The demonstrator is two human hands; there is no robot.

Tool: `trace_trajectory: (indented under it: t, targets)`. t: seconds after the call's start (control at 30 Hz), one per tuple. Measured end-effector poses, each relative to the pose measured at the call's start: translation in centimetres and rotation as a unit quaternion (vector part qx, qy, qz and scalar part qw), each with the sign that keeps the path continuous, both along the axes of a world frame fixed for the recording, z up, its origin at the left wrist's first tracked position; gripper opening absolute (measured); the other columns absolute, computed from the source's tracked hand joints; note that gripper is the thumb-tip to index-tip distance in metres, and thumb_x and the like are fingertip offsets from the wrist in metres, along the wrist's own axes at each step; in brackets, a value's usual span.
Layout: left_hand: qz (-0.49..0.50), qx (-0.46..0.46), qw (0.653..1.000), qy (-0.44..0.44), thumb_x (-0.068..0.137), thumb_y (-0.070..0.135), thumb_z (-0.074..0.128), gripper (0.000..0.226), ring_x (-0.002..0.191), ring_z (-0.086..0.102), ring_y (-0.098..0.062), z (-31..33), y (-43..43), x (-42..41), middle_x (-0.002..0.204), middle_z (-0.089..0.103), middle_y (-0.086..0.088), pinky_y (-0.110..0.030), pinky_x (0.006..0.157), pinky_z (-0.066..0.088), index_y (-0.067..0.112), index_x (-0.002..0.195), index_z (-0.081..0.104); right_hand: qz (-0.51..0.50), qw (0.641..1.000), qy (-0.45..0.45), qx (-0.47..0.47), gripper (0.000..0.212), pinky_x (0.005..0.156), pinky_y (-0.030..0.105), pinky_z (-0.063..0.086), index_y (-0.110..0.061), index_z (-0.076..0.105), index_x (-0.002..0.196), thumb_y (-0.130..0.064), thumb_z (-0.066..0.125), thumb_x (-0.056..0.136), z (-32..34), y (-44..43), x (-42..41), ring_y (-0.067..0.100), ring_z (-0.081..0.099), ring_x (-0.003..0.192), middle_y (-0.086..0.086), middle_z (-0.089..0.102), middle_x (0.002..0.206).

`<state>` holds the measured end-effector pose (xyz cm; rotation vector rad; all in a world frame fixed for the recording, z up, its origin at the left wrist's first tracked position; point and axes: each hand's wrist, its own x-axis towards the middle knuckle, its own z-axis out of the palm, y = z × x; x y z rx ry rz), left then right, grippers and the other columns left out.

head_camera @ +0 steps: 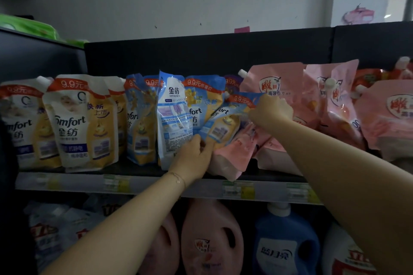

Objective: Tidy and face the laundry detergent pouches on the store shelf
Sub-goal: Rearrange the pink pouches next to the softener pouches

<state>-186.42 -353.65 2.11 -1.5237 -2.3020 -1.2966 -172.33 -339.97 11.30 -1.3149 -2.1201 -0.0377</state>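
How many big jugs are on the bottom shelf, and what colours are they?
Pink jugs: 2
Blue jug: 1
White jug, red label, partly hidden: 1
Total: 4

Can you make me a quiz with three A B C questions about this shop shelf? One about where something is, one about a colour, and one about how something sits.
1. Where does the blue jug stand?
A) beside the white pouches
B) on the shelf below the pouches
C) on top of the rack

2. What colour are the right-end pouches?
A) pink
B) green
C) black

3. How does the blue pouch between the hands sit?
A) upright
B) flat on the floor
C) tilted

Answers:
1 is B, because the jug is under the price rail.
2 is A, because that end is all pink.
3 is C, because it leans, with the left hand gripping its bottom and the right hand its top.
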Motion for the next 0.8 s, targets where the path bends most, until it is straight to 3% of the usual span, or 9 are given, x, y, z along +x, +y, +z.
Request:
trace_trajectory:
  t: [0.07, 0.27, 0.33, 0.4, 0.5, 0.6, 0.67, 0.73, 0.8]
  targets:
    - [0.021, 0.004, 0.998, -0.052, 0.094, 0.046, 0.048, 0.035, 0.071, 0.051, -0.017, 0.3, 0.5, 0.1, 0.078, 0.055, -0.001, -0.029, 0.058, 0.036, 0.015, 0.079, 0.049, -0.016, 0.999, -0.02, -0.024, 0.035, 0.075, 0.034, 0.046, -0.011, 0.055, 0.115, -0.033, 0.051, 0.087, -0.1, 0.8, 1.2, 0.028, 0.058, 0.094, 0.009, 0.058, 0.108]
    - [0.044, -0.013, 0.996, -0.07, 0.089, 0.044, 0.056, 0.036, 0.068, 0.05, -0.018, 1.3, 1.2, 0.3, 0.068, 0.051, 0.001, -0.028, 0.051, 0.031, 0.015, 0.071, 0.05, -0.01, 0.985, 0.007, -0.172, 0.075, 0.072, 0.037, 0.054, -0.014, 0.022, 0.147, -0.04, 0.046, 0.08, -0.7, 2.0, 2.8, 0.025, 0.065, 0.082, 0.006, 0.059, 0.117]
    - [0.037, -0.036, 0.997, -0.055, 0.087, 0.05, 0.056, 0.039, 0.065, 0.05, -0.017, 1.6, 1.1, 0.6, 0.068, 0.052, 0.001, -0.028, 0.053, 0.031, 0.015, 0.07, 0.051, 0.021, 0.979, 0.018, -0.203, 0.052, 0.073, 0.037, 0.052, -0.01, 0.041, 0.138, -0.031, 0.041, 0.09, -0.9, 2.5, 2.4, 0.026, 0.063, 0.088, 0.009, 0.054, 0.131]
    - [0.022, -0.051, 0.997, -0.054, 0.085, 0.06, 0.055, 0.047, 0.069, 0.052, -0.018, 1.8, 0.9, 1.0, 0.071, 0.054, 0.0, -0.03, 0.056, 0.033, 0.015, 0.071, 0.052, 0.058, 0.977, -0.025, -0.202, 0.034, 0.082, 0.031, 0.053, -0.001, 0.053, 0.126, -0.015, 0.037, 0.099, -0.9, 1.8, 2.5, 0.026, 0.062, 0.097, 0.019, 0.058, 0.124]
    - [-0.049, -0.069, 0.991, -0.099, 0.068, 0.082, 0.051, 0.076, 0.073, 0.058, -0.016, 2.0, 0.5, 1.6, 0.082, 0.064, -0.003, -0.028, 0.061, 0.041, 0.008, 0.08, 0.062, 0.101, 0.96, 0.09, -0.245, 0.029, 0.04, 0.012, 0.042, 0.005, 0.056, 0.12, -0.009, 0.047, 0.096, -1.6, 1.3, 2.8, 0.012, 0.053, 0.061, 0.018, 0.059, 0.104]
    - [-0.115, -0.095, 0.983, -0.103, 0.036, 0.096, 0.051, 0.098, 0.087, 0.065, -0.016, 1.5, 0.4, 1.7, 0.098, 0.068, -0.002, -0.029, 0.075, 0.052, 0.021, 0.096, 0.066, 0.071, 0.95, 0.225, -0.205, 0.041, 0.062, 0.023, 0.044, -0.002, 0.047, 0.131, -0.011, 0.05, 0.091, -2.0, 1.8, 2.2, 0.024, 0.062, 0.085, 0.015, 0.063, 0.114]
    - [-0.147, -0.098, 0.978, -0.112, 0.039, 0.088, 0.064, 0.091, 0.092, 0.064, -0.011, 1.1, 0.5, 1.6, 0.104, 0.068, 0.004, -0.027, 0.08, 0.053, 0.028, 0.107, 0.065, 0.043, 0.945, 0.286, -0.152, 0.041, 0.071, 0.031, 0.047, -0.002, 0.049, 0.127, -0.013, 0.048, 0.088, -1.5, 1.3, 1.5, 0.028, 0.061, 0.092, 0.013, 0.062, 0.109]
    - [-0.178, -0.096, 0.969, -0.139, 0.056, 0.068, 0.076, 0.07, 0.094, 0.062, -0.004, 0.8, 0.6, 1.8, 0.107, 0.067, 0.009, -0.016, 0.078, 0.048, 0.03, 0.113, 0.063, 0.041, 0.937, 0.32, -0.134, 0.022, 0.075, 0.037, 0.054, -0.003, 0.06, 0.105, -0.014, 0.05, 0.088, -0.7, 0.9, 1.4, 0.029, 0.062, 0.089, 0.011, 0.063, 0.097]
    - [-0.201, -0.112, 0.963, -0.143, 0.07, 0.054, 0.076, 0.058, 0.101, 0.059, -0.003, 0.6, 0.9, 2.7, 0.112, 0.064, 0.012, -0.01, 0.077, 0.043, 0.033, 0.121, 0.058, 0.03, 0.937, 0.331, -0.108, 0.015, 0.072, 0.036, 0.052, -0.006, 0.061, 0.095, -0.011, 0.048, 0.089, 0.1, 0.7, 1.5, 0.029, 0.06, 0.086, 0.01, 0.06, 0.092]
